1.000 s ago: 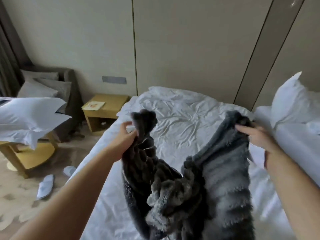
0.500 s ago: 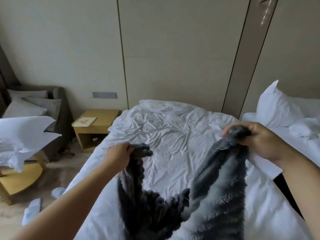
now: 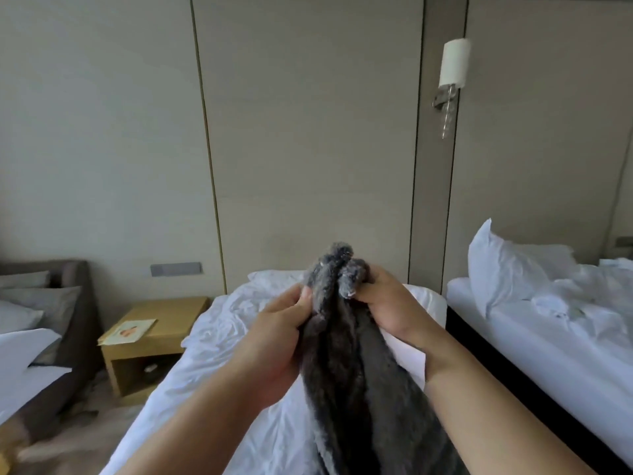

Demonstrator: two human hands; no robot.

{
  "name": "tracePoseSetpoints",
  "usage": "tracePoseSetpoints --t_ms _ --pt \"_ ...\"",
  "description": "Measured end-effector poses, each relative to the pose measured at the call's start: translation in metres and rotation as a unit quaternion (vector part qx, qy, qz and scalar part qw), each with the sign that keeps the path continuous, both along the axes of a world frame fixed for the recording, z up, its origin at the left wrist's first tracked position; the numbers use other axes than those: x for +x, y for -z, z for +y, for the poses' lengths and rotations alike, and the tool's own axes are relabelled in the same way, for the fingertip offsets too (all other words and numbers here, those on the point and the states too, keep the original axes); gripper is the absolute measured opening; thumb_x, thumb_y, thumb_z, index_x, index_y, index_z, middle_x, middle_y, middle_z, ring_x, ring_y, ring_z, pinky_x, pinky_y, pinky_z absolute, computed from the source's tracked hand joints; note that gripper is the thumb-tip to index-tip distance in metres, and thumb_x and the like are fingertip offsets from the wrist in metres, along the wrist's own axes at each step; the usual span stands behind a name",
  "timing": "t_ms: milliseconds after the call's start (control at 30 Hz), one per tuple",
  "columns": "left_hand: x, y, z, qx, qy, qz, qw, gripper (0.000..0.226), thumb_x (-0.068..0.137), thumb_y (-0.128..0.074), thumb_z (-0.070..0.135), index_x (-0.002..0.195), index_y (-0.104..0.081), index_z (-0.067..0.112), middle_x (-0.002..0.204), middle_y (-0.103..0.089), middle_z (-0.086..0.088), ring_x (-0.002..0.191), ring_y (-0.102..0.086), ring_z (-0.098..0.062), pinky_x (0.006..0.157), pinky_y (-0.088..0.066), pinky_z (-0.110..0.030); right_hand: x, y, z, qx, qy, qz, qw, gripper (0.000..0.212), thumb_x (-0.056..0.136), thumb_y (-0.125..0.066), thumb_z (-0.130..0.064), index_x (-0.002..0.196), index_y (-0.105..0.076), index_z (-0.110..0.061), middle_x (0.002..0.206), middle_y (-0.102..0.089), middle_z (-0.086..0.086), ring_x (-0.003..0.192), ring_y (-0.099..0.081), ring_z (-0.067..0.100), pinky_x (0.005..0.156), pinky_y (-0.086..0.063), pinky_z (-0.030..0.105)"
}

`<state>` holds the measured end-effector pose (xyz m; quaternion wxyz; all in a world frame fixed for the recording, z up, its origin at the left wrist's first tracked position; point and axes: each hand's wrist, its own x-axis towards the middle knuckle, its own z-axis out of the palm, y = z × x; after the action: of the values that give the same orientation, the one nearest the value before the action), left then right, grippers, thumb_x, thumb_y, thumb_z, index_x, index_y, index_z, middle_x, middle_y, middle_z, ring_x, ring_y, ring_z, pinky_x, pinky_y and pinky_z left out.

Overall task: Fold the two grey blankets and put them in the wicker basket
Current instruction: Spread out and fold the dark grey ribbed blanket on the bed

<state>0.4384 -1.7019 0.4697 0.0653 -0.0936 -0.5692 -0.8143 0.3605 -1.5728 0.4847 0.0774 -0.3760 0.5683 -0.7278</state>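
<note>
A fluffy dark grey blanket (image 3: 356,371) hangs in front of me over the white bed (image 3: 239,330). Its two top corners are brought together at chest height. My left hand (image 3: 277,334) grips the left corner and my right hand (image 3: 387,303) grips the right corner, the two hands almost touching. The blanket's lower part runs out of the bottom of the view. No second blanket and no wicker basket are in view.
A wooden bedside table (image 3: 154,337) with a paper on it stands left of the bed. A brown sofa with grey cushions (image 3: 41,303) is at far left. A second white bed with a pillow (image 3: 503,272) lies to the right, across a narrow gap.
My hands have come together from wide apart, joining the blanket's two corners and lifting them. The view has tilted up toward the wall.
</note>
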Motion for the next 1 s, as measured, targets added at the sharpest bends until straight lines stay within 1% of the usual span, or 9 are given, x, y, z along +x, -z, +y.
tracePoseSetpoints --t_ms 67,233,433,500,600,733,800,900,1000 --pt "0.002 -0.005 0.001 -0.047 -0.016 0.02 0.999 0.02 0.091 -0.055 0.014 0.107 -0.067 0.018 0.102 -0.07 -0.014 0.089 -0.067 -0.021 0.07 -0.054 -0.029 -0.001 -0.002 0.0 -0.014 0.033 0.001 0.999 0.035 0.084 -0.051 0.013 0.072 -0.072 -0.012 0.07 -0.072 -0.003 0.067 -0.067 0.008 0.07 -0.052 0.021" --pt "0.003 -0.017 -0.008 -0.206 0.023 0.051 0.977 0.086 0.063 -0.061 -0.001 0.126 -0.041 0.055 0.097 -0.069 -0.008 0.079 -0.064 -0.016 0.067 -0.051 -0.026 0.008 -0.001 0.006 0.04 0.089 -0.007 0.995 0.028 0.09 -0.058 -0.011 0.073 -0.076 -0.025 0.074 -0.074 -0.003 0.069 -0.068 0.006 0.066 -0.051 0.019" --pt "-0.004 -0.024 -0.011 -0.395 -0.004 0.138 0.908 0.061 0.067 -0.079 0.009 0.121 -0.058 0.029 0.113 -0.067 0.002 0.108 -0.063 -0.014 0.093 -0.052 -0.036 0.013 0.005 0.011 0.149 0.073 -0.029 0.986 0.017 0.089 -0.062 -0.021 0.103 -0.068 -0.012 0.096 -0.074 0.007 0.087 -0.069 0.013 0.082 -0.053 0.027" --pt "-0.009 -0.023 -0.012 -0.458 -0.079 0.166 0.87 0.044 0.063 -0.085 0.016 0.103 -0.066 0.024 0.094 -0.071 0.004 0.095 -0.066 -0.014 0.087 -0.053 -0.036 0.016 0.009 0.007 0.176 0.096 -0.07 0.977 0.022 0.088 -0.063 -0.027 0.102 -0.067 -0.01 0.095 -0.074 0.01 0.086 -0.069 0.016 0.081 -0.055 0.031" --pt "-0.018 -0.019 -0.014 -0.58 -0.204 0.204 0.762 0.03 0.061 -0.087 0.032 0.072 -0.06 0.026 0.06 -0.06 0.015 0.063 -0.056 -0.002 0.064 -0.044 -0.015 0.016 0.005 0.005 0.202 0.176 -0.044 0.963 0.012 0.085 -0.066 -0.024 0.095 -0.064 -0.017 0.082 -0.063 -0.002 0.071 -0.057 0.007 0.061 -0.046 0.016" --pt "-0.026 -0.009 -0.019 -0.578 -0.269 0.194 0.745 0.03 0.064 -0.084 0.036 0.059 -0.056 0.028 0.044 -0.05 0.017 0.054 -0.052 0.006 0.052 -0.036 -0.01 0.013 0.006 0.021 0.081 0.33 0.051 0.939 0.009 0.079 -0.065 -0.015 0.08 -0.061 -0.023 0.072 -0.055 -0.008 0.064 -0.052 0.004 0.06 -0.043 0.014" --pt "-0.03 -0.006 -0.024 -0.571 -0.309 0.201 0.734 0.026 0.066 -0.083 0.035 0.066 -0.065 0.017 0.053 -0.05 0.015 0.056 -0.052 0.001 0.053 -0.033 -0.011 0.019 0.02 0.025 0.051 0.273 0.03 0.96 0.004 0.074 -0.062 -0.019 0.073 -0.061 -0.022 0.066 -0.06 -0.005 0.061 -0.058 0.009 0.064 -0.049 0.022" --pt "-0.036 -0.011 -0.025 -0.571 -0.35 0.225 0.708 0.029 0.067 -0.082 0.032 0.078 -0.071 0.007 0.096 -0.049 0.0 0.086 -0.047 -0.014 0.08 -0.036 -0.021 0.029 0.056 0.018 0.19 0.201 -0.01 0.961 0.01 0.077 -0.068 -0.03 0.083 -0.062 -0.025 0.076 -0.065 -0.008 0.072 -0.062 0.011 0.074 -0.048 0.027" --pt "-0.038 -0.018 -0.022 -0.531 -0.346 0.205 0.746 0.024 0.076 -0.077 0.026 0.095 -0.069 0.013 0.106 -0.062 0.0 0.095 -0.059 -0.02 0.089 -0.045 -0.03 0.039 0.08 0.014 0.166 0.355 0.11 0.914 0.012 0.082 -0.069 -0.021 0.088 -0.061 -0.028 0.091 -0.065 -0.01 0.084 -0.06 0.002 0.076 -0.042 0.011"
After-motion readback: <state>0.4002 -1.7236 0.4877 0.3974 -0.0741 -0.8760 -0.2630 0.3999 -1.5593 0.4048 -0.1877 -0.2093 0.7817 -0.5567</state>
